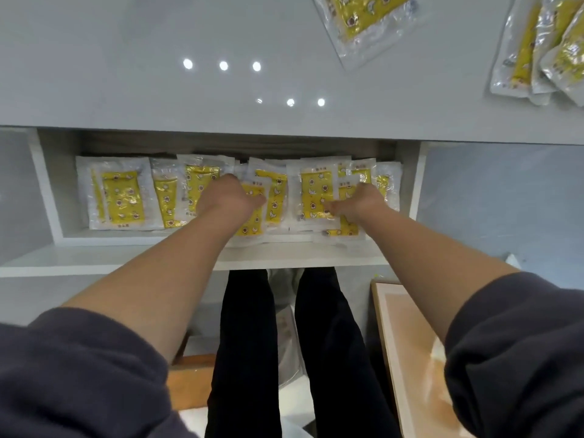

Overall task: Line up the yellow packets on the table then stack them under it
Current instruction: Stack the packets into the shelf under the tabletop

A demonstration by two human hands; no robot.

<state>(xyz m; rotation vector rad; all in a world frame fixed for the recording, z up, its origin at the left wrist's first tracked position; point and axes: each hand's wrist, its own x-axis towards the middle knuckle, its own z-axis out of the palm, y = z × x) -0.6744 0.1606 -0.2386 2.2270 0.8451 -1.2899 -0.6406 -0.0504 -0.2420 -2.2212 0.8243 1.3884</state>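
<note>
Several yellow packets [123,197] in clear wrap lie side by side and overlapping on the white shelf [151,257] under the table [126,74]. My left hand [229,197] reaches into the shelf, palm down on a packet [252,222] that sticks out toward the shelf's front. My right hand [360,202] rests palm down on another packet [346,229], its thumb pointing left over a neighbouring packet [313,191]. The fingers of both hands are hidden behind the backs of the hands. One more packet [363,17] and a small overlapping pile [543,49] lie on the tabletop.
The shelf bay has white side walls [47,184] left and right and a dark back. My legs in dark trousers [246,343] stand below the shelf. A pale wooden board [407,343] lies to the lower right.
</note>
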